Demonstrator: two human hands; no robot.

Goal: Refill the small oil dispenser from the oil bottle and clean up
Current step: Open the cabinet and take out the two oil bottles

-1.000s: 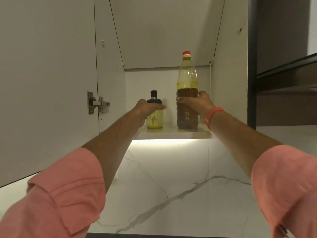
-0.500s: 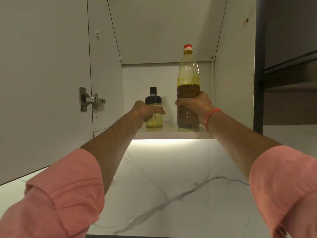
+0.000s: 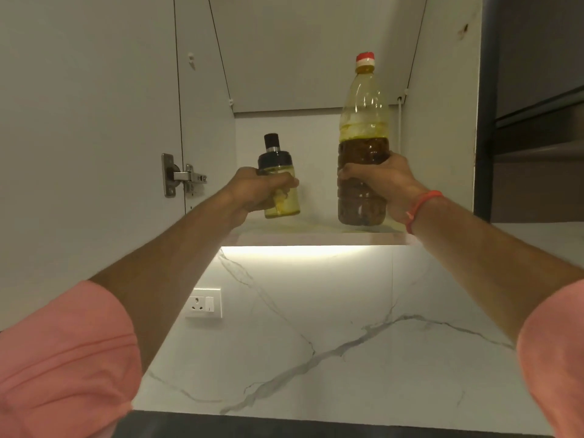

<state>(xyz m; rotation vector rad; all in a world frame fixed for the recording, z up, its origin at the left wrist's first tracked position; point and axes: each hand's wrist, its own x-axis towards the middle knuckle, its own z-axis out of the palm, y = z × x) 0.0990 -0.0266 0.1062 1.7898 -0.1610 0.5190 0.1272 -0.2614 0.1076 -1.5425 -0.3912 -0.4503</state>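
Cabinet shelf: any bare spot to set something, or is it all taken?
Bare shelf shows between the dispenser in the left hand and the oil bottle in the right hand. Tight spots: left wall by the dispenser, right wall by the bottle.

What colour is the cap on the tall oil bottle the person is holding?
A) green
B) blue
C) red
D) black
C: the oil bottle, gripped by the right hand, has a red cap; the black top belongs to the small dispenser.
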